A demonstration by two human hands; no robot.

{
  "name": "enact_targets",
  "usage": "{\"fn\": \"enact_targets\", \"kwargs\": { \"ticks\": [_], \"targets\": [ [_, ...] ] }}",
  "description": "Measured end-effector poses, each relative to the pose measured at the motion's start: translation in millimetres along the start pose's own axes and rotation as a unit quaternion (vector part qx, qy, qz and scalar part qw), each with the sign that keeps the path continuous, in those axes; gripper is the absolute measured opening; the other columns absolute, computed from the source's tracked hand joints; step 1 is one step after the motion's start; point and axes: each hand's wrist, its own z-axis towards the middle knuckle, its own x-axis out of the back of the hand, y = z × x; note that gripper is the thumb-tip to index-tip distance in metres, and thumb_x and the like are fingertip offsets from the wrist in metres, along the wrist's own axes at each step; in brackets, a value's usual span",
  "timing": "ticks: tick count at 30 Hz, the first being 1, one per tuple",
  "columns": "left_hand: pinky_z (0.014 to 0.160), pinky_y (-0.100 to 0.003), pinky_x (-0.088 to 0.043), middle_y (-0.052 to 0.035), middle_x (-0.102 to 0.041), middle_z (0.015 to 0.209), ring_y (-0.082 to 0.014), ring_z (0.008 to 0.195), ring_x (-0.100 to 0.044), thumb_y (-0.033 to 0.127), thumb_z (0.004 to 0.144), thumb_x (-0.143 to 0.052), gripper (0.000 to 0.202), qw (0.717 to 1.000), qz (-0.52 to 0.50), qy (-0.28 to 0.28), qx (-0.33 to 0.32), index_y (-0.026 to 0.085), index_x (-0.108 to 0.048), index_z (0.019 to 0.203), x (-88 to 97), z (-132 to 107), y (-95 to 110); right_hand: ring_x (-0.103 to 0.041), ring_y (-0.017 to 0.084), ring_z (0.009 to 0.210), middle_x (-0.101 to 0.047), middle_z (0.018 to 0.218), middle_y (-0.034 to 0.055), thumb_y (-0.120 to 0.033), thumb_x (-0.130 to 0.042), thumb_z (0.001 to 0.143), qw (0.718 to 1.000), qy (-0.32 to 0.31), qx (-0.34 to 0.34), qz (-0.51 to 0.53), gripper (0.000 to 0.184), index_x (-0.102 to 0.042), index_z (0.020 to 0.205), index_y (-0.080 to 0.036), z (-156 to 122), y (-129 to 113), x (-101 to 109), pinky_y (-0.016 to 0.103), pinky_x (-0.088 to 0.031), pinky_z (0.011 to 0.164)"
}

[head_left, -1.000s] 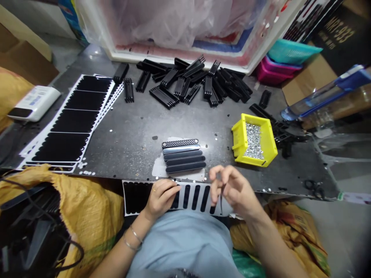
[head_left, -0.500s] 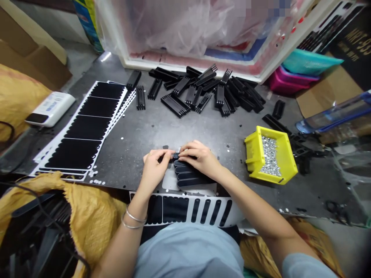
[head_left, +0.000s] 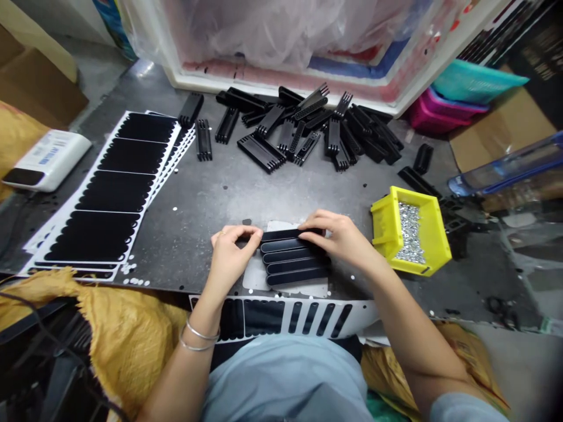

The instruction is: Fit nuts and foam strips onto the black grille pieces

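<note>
Several long black round-ended pieces (head_left: 294, 266) lie side by side on a pale plate (head_left: 253, 278) in front of me. At the far side of this row is a thin black strip (head_left: 281, 234). My left hand (head_left: 235, 252) pinches its left end between thumb and forefinger. Closer to its right end, my right hand (head_left: 341, 237) grips it between thumb and fingers, which hide that end. Below the table edge, a white backing sheet (head_left: 288, 316) with black round-ended strips rests over my lap.
Sheets of black strips (head_left: 116, 181) are stacked at left beside a white device (head_left: 48, 158). Black slotted plastic parts (head_left: 268, 132) are piled at the back. A yellow bin (head_left: 433, 234) of small metal pieces stands right, scissors (head_left: 501, 310) beyond. A yellow sack (head_left: 136, 346) is at lower left.
My right hand has slid right, away from my left hand, along the far strip. More of that strip now shows between them. My left hand stays at its left end.
</note>
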Motion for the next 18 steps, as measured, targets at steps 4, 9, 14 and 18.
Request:
{"fn": "enact_targets", "kwargs": {
  "ticks": [4,9,14,18],
  "targets": [
    [0.098,-0.046,-0.046,-0.0012,-0.079,0.091,-0.0248,0.095,-0.068,0.039,0.088,-0.068,0.015,1.0,0.001,-0.002,0.001,0.028,-0.077,0.084,0.4,1.4,-1.6,-0.063,0.014,0.076,-0.072,0.094,0.0036,-0.024,-0.068,0.097,0.998,0.054,-0.008,0.044,0.012,-0.079,0.1,-0.021,-11.6,15.7,2.1,0.029,-0.051,0.071],
    [0.099,-0.045,-0.046,-0.0019,-0.079,0.092,-0.0252,0.096,-0.068,0.042,0.088,-0.068,0.017,1.0,0.005,-0.011,0.0,0.028,-0.078,0.086,0.6,3.8,-7.3,-0.06,0.013,0.073,-0.07,0.092,0.0031,-0.026,-0.066,0.098,0.996,0.067,0.014,0.065,0.013,-0.078,0.1,-0.021,-11.4,20.6,-9.2,0.029,-0.05,0.069],
    [0.104,-0.048,-0.044,-0.0038,-0.078,0.095,-0.0262,0.1,-0.068,0.044,0.093,-0.061,0.024,0.999,0.044,-0.012,-0.025,0.026,-0.075,0.088,3.5,0.8,-1.6,-0.059,0.015,0.078,-0.061,0.09,0.0025,-0.03,-0.067,0.097,0.995,0.095,-0.026,0.021,0.015,-0.079,0.1,-0.021,-13.8,28.3,-3.0,0.031,-0.05,0.075],
    [0.12,-0.056,-0.029,-0.0102,-0.066,0.139,-0.0327,0.134,-0.055,0.06,0.092,-0.062,0.054,0.979,0.134,-0.047,-0.148,0.024,-0.062,0.132,-3.3,-11.0,19.2,-0.054,0.014,0.07,-0.057,0.084,0.0012,-0.035,-0.063,0.099,0.977,0.171,-0.124,-0.013,0.021,-0.078,0.104,-0.021,-41.2,27.1,12.0,0.032,-0.048,0.07]
  ]
}}
